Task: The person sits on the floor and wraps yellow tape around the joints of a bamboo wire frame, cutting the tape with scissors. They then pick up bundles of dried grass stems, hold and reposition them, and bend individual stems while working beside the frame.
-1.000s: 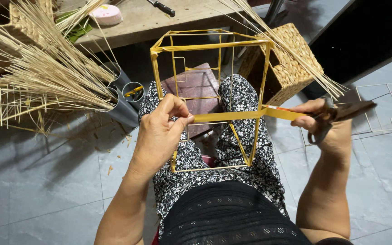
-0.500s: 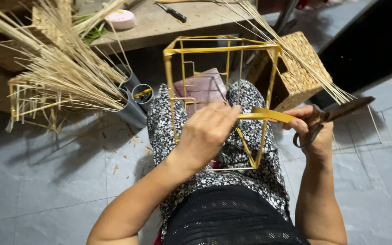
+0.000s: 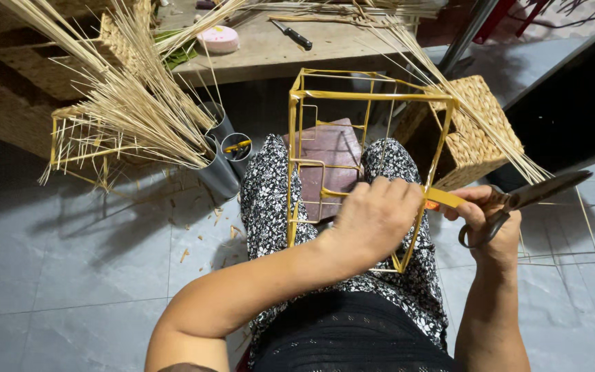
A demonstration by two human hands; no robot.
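Observation:
A yellow wire box frame (image 3: 366, 96) rests on my lap, between my knees. My left hand (image 3: 374, 219) is closed on a flat yellow strip (image 3: 447, 199) right at the frame's near right upright. My right hand (image 3: 485, 227) holds dark scissors (image 3: 533, 195), blades pointing right, and also pinches the strip's free end. The strip runs taut between both hands.
Metal tubes (image 3: 225, 155) full of long straw stalks (image 3: 129, 103) stand at the left, beside another yellow frame (image 3: 77, 148). A woven basket (image 3: 480, 131) sits at the right. Behind, a wooden bench (image 3: 277, 52) carries a knife (image 3: 292, 34) and a pink roll (image 3: 217, 39).
My left hand has slid right along the strip, from the frame's middle to its right upright, shortening the free length. The right hand with the scissors has dropped slightly.

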